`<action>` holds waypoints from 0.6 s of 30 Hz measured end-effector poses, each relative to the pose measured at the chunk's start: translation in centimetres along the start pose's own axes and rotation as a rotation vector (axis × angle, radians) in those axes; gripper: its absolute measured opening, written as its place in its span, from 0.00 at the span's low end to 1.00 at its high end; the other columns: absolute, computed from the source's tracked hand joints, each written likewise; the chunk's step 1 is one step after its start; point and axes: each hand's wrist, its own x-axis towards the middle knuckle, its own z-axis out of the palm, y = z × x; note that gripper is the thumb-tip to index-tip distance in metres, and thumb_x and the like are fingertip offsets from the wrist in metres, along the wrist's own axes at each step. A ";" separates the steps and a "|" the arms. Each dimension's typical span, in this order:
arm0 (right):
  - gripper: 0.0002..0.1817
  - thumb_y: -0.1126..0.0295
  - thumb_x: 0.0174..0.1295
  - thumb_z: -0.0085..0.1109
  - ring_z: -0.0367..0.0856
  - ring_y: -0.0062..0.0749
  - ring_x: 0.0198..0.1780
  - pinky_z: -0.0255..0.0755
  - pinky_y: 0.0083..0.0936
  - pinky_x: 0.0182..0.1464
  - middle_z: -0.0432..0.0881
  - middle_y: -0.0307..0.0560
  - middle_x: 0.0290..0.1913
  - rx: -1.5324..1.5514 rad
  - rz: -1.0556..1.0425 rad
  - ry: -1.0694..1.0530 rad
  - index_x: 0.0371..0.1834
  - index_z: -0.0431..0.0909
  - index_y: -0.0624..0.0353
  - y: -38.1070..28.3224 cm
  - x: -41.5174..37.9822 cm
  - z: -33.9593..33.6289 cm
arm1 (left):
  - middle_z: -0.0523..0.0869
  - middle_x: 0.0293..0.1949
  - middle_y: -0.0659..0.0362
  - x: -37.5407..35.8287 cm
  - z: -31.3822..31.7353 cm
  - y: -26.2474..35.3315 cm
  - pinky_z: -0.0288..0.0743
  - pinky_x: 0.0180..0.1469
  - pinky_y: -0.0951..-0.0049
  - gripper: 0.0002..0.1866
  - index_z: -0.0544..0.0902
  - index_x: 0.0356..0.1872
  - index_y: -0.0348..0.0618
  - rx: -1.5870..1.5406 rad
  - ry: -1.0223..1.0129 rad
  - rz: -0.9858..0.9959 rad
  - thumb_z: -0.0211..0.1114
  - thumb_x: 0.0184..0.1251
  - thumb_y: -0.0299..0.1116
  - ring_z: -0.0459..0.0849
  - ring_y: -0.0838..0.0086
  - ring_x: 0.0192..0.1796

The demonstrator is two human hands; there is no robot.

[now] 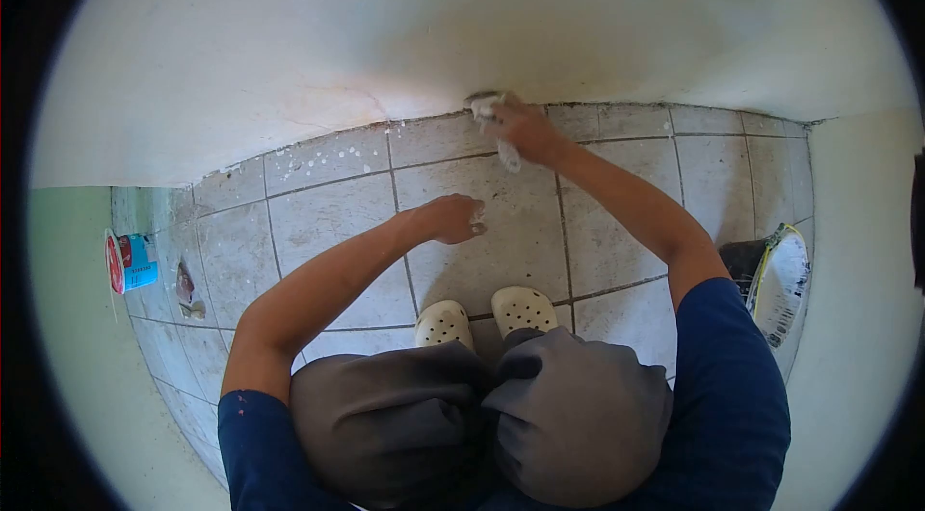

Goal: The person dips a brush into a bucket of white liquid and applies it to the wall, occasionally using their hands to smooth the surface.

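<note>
My right hand (528,132) is closed around a whitish, smeared hand tool (489,107) at the foot of the wall. The tool's dark edge lies along the seam where wall and floor meet, and a white end sticks out below my hand. Blur hides what kind of tool it is. Lower and to the left, my left hand (449,219) hangs over the tiles with its fingers curled in. White smears show on its fingertips, and I see nothing sticking out of it.
White spots dot the floor tiles (332,222) along the pale wall (289,49). At the left stands a blue and red container (141,262), with small debris (185,285) beside it. A white-smeared bucket (780,285) is by the right wall. My cream clogs (523,308) are below my hands.
</note>
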 end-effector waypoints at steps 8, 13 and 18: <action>0.16 0.77 0.47 0.57 0.69 0.48 0.56 0.74 0.37 0.48 0.72 0.48 0.52 0.100 0.030 0.035 0.40 0.78 0.47 -2.1 -1.6 -4.4 | 0.78 0.46 0.45 -0.2 0.5 -0.5 0.67 0.53 0.57 0.22 0.72 0.48 0.38 0.023 -0.147 -0.042 0.55 0.62 0.46 0.75 0.51 0.51; 0.15 0.78 0.47 0.56 0.69 0.48 0.55 0.75 0.36 0.47 0.73 0.47 0.50 0.047 -0.018 -0.017 0.39 0.78 0.48 -1.5 -0.9 1.9 | 0.77 0.47 0.44 0.5 -0.6 0.1 0.67 0.54 0.58 0.23 0.71 0.51 0.38 0.036 -0.034 -0.021 0.54 0.63 0.46 0.74 0.52 0.53; 0.12 0.75 0.50 0.55 0.69 0.48 0.56 0.76 0.37 0.45 0.73 0.47 0.50 0.117 0.133 0.158 0.38 0.78 0.47 -0.2 -1.6 -3.5 | 0.75 0.50 0.43 -0.4 -0.7 -0.2 0.66 0.56 0.58 0.24 0.70 0.51 0.37 -0.002 -0.013 -0.016 0.53 0.63 0.46 0.73 0.52 0.54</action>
